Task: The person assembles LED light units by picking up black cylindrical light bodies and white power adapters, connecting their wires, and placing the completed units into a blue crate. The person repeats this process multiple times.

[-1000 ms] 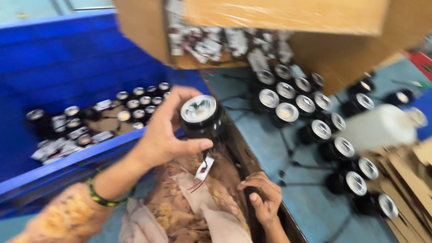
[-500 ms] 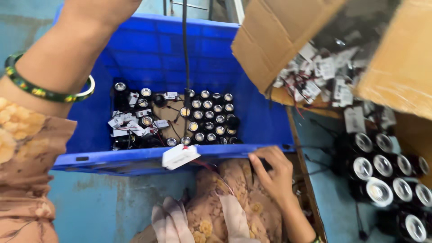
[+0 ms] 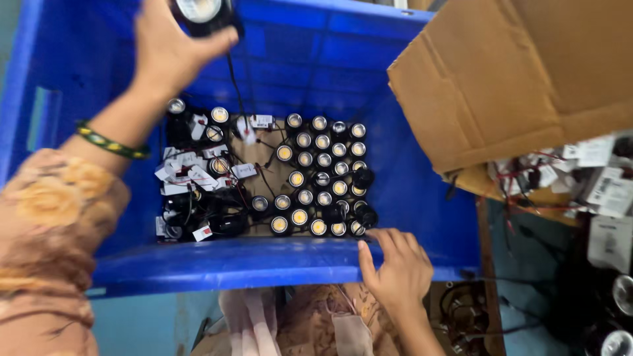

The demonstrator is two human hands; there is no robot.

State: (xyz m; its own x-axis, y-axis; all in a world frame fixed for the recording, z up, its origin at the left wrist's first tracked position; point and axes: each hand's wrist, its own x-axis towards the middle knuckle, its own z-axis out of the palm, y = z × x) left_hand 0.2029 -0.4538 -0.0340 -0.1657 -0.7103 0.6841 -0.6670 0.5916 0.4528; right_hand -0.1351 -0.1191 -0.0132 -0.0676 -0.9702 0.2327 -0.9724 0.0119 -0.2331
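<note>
Cut off by the top edge: black lamp (image 3: 201,12) in the left hand (image 3: 173,49); blurred beyond telling, perhaps more lamps (image 3: 616,316), at the lower right corner.

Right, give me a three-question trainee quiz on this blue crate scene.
1. True or false: the left hand holds a round black lamp over the blue plastic crate.
2. Where does the right hand rest? A) on the crate's near rim B) inside the brown cardboard box C) on a cable
3. Fill in: a thin black ____ hangs from the held lamp into the crate.

Key: 1 true. 2 A. 3 cable.
</note>
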